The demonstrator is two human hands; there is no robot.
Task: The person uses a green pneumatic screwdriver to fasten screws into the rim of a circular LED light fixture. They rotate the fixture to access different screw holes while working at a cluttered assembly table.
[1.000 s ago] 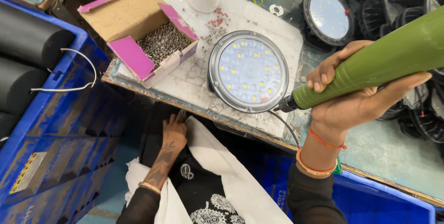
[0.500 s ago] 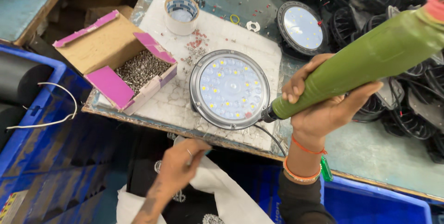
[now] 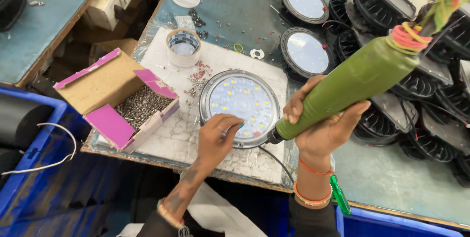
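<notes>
So the round LED lamp (image 3: 240, 108) is taken as the landmark here, sat on the white foam sheet (image 3: 161, 134) on the bench. A second ago the left hand (image 3: 218, 138) was down below the bench edge near the lap; now it's been brought up and laid on the lamp's near rim, fingers curled and pinched at the lens edge. Whether a screw is held in there can't be told.

The green electric screwdriver (image 3: 350, 88) is gripped tight in the right hand (image 3: 323, 124), its tip parked at the lamp's lower right rim, same as before.

Left of the lamp, the pink-flapped cardboard box of screws (image 3: 129, 107) is seen, with a tape roll (image 3: 183, 47) behind and to the left. Two more LED lamps (image 3: 306, 51) are lying behind it. Looks like a fastening spot is being lined up for driving.
</notes>
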